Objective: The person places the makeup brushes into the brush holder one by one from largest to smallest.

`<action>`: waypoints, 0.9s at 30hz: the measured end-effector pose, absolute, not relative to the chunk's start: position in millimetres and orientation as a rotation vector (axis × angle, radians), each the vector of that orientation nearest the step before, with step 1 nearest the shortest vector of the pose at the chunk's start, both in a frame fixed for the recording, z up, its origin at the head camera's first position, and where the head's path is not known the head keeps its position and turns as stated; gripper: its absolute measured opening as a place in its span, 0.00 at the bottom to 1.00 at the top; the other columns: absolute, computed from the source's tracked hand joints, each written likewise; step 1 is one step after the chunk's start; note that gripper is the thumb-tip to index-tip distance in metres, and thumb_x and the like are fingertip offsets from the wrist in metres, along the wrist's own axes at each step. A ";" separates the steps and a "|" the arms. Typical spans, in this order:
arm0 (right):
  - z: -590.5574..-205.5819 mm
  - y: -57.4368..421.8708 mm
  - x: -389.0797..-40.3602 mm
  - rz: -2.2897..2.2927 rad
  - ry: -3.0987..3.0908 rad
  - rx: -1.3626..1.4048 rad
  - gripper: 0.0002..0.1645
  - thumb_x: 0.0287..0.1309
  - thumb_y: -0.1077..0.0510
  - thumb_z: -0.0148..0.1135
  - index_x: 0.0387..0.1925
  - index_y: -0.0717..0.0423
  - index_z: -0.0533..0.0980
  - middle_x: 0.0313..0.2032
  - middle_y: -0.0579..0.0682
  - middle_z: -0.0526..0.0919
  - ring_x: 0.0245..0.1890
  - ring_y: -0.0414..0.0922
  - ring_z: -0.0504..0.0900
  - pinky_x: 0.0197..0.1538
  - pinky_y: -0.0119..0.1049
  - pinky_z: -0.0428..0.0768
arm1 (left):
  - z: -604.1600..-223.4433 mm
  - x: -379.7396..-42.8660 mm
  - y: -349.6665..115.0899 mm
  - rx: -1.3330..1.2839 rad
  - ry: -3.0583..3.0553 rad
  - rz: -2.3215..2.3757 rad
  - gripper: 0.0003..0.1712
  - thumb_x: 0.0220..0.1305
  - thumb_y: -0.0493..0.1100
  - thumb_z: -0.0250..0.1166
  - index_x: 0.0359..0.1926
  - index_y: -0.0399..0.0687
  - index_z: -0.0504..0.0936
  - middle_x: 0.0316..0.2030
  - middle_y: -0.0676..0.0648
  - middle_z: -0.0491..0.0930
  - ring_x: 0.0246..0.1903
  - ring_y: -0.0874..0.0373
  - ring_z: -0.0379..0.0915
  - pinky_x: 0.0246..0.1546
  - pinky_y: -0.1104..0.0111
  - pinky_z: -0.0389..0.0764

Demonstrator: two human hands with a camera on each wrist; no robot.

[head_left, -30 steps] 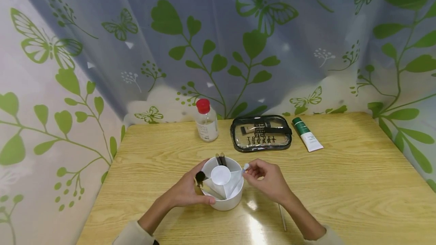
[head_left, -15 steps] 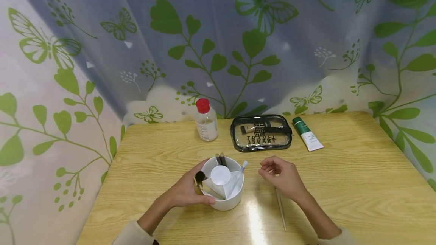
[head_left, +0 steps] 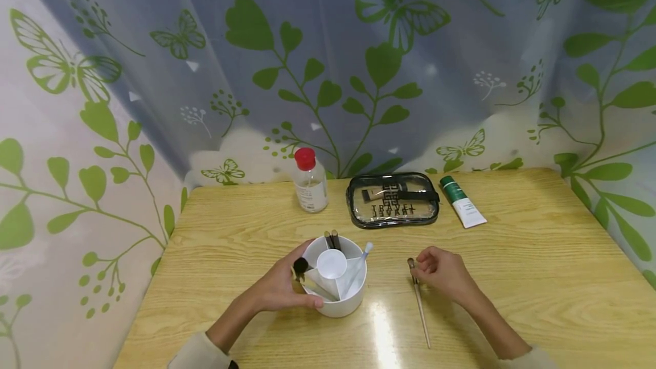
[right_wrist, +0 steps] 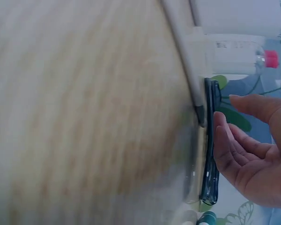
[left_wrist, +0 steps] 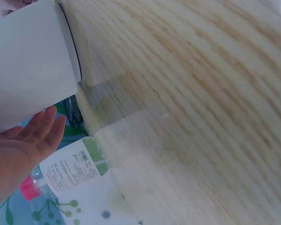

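My left hand (head_left: pixel 284 283) grips a white round divided holder (head_left: pixel 348 305) from its left side, thumb at the front. In the left wrist view, its fingers (left_wrist: pixel 42 126) lie along the white wall. Inside the holder are a dark-bristled makeup brush (head_left: pixel 300 266), two slim dark-ended items (head_left: pixel 332 240) at the back and a pale, white-tipped stick (head_left: pixel 361 265) leaning at the right. My right hand (head_left: pixel 447 273) is beside the dark end of a thin makeup brush (head_left: pixel 422 313) on the table. In the right wrist view, its thumb and fingers are apart with nothing between them.
Behind the holder stands a clear bottle (head_left: pixel 311 189) with a red cap. A clear travel pouch (head_left: pixel 393 220) with black edging and a green and white tube (head_left: pixel 463 204) lie at the back of the wooden table (head_left: pixel 553 278), before a patterned curtain (head_left: pixel 318 118).
My right hand has let go of the white-tipped stick, which stays leaning in the holder, and has moved right to the brush on the table. The left hand has not moved.
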State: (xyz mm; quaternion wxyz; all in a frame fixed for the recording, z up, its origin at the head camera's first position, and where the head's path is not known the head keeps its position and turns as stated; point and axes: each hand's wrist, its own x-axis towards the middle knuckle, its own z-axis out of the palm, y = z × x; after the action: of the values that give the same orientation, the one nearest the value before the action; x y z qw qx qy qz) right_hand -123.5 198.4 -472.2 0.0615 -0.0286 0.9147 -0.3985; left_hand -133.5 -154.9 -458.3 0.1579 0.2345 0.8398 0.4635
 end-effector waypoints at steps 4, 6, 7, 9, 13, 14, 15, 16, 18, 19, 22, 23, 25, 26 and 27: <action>-479.0 196.8 -124.2 -1.147 2.738 -0.034 0.14 0.47 0.59 0.71 0.31 0.63 0.77 0.21 0.46 0.78 0.22 0.39 0.74 0.24 0.27 0.72 | -457.1 -133.1 -154.8 0.679 2.398 1.329 0.60 0.39 0.54 0.79 0.70 0.70 0.53 0.63 0.60 0.67 0.62 0.61 0.64 0.65 0.53 0.64; -482.0 195.8 -124.5 -1.136 2.723 -0.017 0.13 0.46 0.59 0.72 0.29 0.63 0.76 0.19 0.46 0.78 0.20 0.39 0.73 0.22 0.28 0.71 | -457.0 -133.2 -154.7 0.688 2.396 1.330 0.60 0.39 0.54 0.79 0.70 0.70 0.53 0.62 0.60 0.67 0.62 0.62 0.64 0.65 0.53 0.65; -483.4 195.3 -124.7 -1.121 2.731 -0.018 0.13 0.45 0.60 0.72 0.28 0.63 0.76 0.19 0.46 0.78 0.20 0.39 0.73 0.22 0.28 0.70 | -456.9 -133.3 -154.6 0.689 2.396 1.331 0.60 0.39 0.54 0.79 0.70 0.70 0.53 0.62 0.60 0.67 0.62 0.62 0.64 0.64 0.53 0.65; -485.1 194.0 -125.7 -1.086 2.749 -0.033 0.11 0.44 0.60 0.72 0.25 0.62 0.77 0.17 0.46 0.78 0.18 0.38 0.73 0.21 0.28 0.70 | -457.2 -133.6 -154.7 0.693 2.399 1.328 0.60 0.39 0.54 0.79 0.70 0.70 0.53 0.62 0.61 0.67 0.61 0.62 0.64 0.64 0.53 0.65; -485.2 189.9 -129.8 -0.988 2.821 -0.104 0.09 0.41 0.62 0.70 0.18 0.59 0.76 0.15 0.45 0.77 0.15 0.38 0.72 0.20 0.29 0.70 | -456.7 -133.8 -154.8 0.692 2.403 1.325 0.60 0.39 0.54 0.79 0.70 0.71 0.53 0.62 0.61 0.68 0.61 0.62 0.65 0.64 0.53 0.65; -484.6 188.8 -131.1 -0.961 2.832 -0.116 0.09 0.40 0.63 0.69 0.16 0.58 0.75 0.13 0.45 0.76 0.14 0.38 0.71 0.19 0.29 0.69 | -456.5 -133.9 -154.7 0.699 2.403 1.326 0.60 0.39 0.54 0.79 0.70 0.71 0.53 0.62 0.61 0.68 0.61 0.62 0.65 0.64 0.54 0.65; -483.6 187.5 -132.1 -0.945 2.832 -0.113 0.10 0.39 0.64 0.68 0.13 0.57 0.74 0.11 0.45 0.74 0.13 0.38 0.70 0.19 0.29 0.68 | -456.2 -133.8 -154.7 0.702 2.404 1.325 0.60 0.39 0.54 0.79 0.70 0.71 0.53 0.62 0.61 0.68 0.61 0.62 0.65 0.64 0.54 0.66; -482.8 186.4 -132.8 -0.928 2.826 -0.106 0.12 0.39 0.64 0.68 0.11 0.56 0.73 0.10 0.44 0.73 0.11 0.37 0.69 0.18 0.29 0.67 | -455.8 -133.8 -154.6 0.709 2.403 1.328 0.60 0.38 0.54 0.79 0.70 0.70 0.53 0.62 0.61 0.68 0.61 0.62 0.65 0.64 0.54 0.66; -480.5 184.1 -134.2 -0.895 2.793 -0.067 0.16 0.39 0.65 0.67 0.06 0.54 0.70 0.06 0.43 0.71 0.09 0.36 0.66 0.17 0.27 0.63 | -455.4 -133.7 -154.5 0.724 2.402 1.326 0.60 0.39 0.55 0.79 0.71 0.69 0.53 0.62 0.61 0.68 0.61 0.62 0.65 0.64 0.55 0.66; -479.5 183.3 -134.7 -0.876 2.781 -0.056 0.18 0.39 0.65 0.66 0.04 0.53 0.69 0.05 0.42 0.70 0.07 0.36 0.64 0.16 0.27 0.61 | -455.2 -133.6 -154.6 0.724 2.404 1.323 0.60 0.38 0.55 0.79 0.71 0.69 0.53 0.62 0.61 0.68 0.61 0.62 0.65 0.64 0.55 0.66; -476.2 181.0 -135.1 -0.829 2.762 -0.035 0.20 0.36 0.64 0.67 0.01 0.52 0.68 0.02 0.41 0.67 0.05 0.35 0.61 0.15 0.26 0.58 | -455.2 -133.4 -154.7 0.720 2.408 1.319 0.60 0.39 0.56 0.79 0.71 0.68 0.53 0.62 0.60 0.68 0.61 0.62 0.65 0.64 0.54 0.65; -475.3 180.4 -135.2 -0.817 2.762 -0.030 0.20 0.35 0.64 0.67 0.00 0.52 0.68 0.01 0.42 0.67 0.04 0.35 0.61 0.14 0.26 0.58 | -455.2 -133.3 -154.6 0.717 2.409 1.319 0.60 0.39 0.56 0.79 0.71 0.68 0.53 0.62 0.60 0.68 0.61 0.62 0.64 0.64 0.53 0.65; -474.6 179.8 -134.8 -0.819 2.762 -0.029 0.20 0.34 0.63 0.67 0.00 0.53 0.69 0.01 0.42 0.68 0.04 0.35 0.62 0.14 0.26 0.59 | -455.5 -133.2 -154.5 0.711 2.407 1.322 0.60 0.39 0.56 0.79 0.71 0.68 0.53 0.62 0.60 0.68 0.62 0.62 0.64 0.65 0.53 0.65; -474.4 179.4 -134.7 -0.823 2.761 -0.026 0.20 0.34 0.62 0.67 0.00 0.52 0.69 0.01 0.42 0.68 0.04 0.35 0.63 0.14 0.27 0.60 | -455.7 -133.1 -154.3 0.710 2.406 1.323 0.60 0.39 0.55 0.79 0.71 0.68 0.53 0.62 0.60 0.68 0.62 0.62 0.64 0.65 0.53 0.65; -474.7 179.3 -134.4 -0.830 2.758 -0.020 0.20 0.34 0.62 0.67 0.00 0.52 0.68 0.01 0.42 0.67 0.04 0.35 0.63 0.14 0.27 0.60 | -455.8 -133.0 -154.2 0.712 2.403 1.325 0.60 0.39 0.55 0.79 0.71 0.67 0.53 0.62 0.60 0.68 0.62 0.61 0.64 0.65 0.53 0.65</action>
State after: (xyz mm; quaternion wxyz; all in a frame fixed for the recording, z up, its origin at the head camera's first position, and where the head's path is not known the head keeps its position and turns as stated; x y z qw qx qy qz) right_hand -134.4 179.3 -474.7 0.1306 -0.0070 0.9494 -0.2856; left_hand -133.0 -154.2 -455.8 0.1525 0.2481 0.8377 0.4620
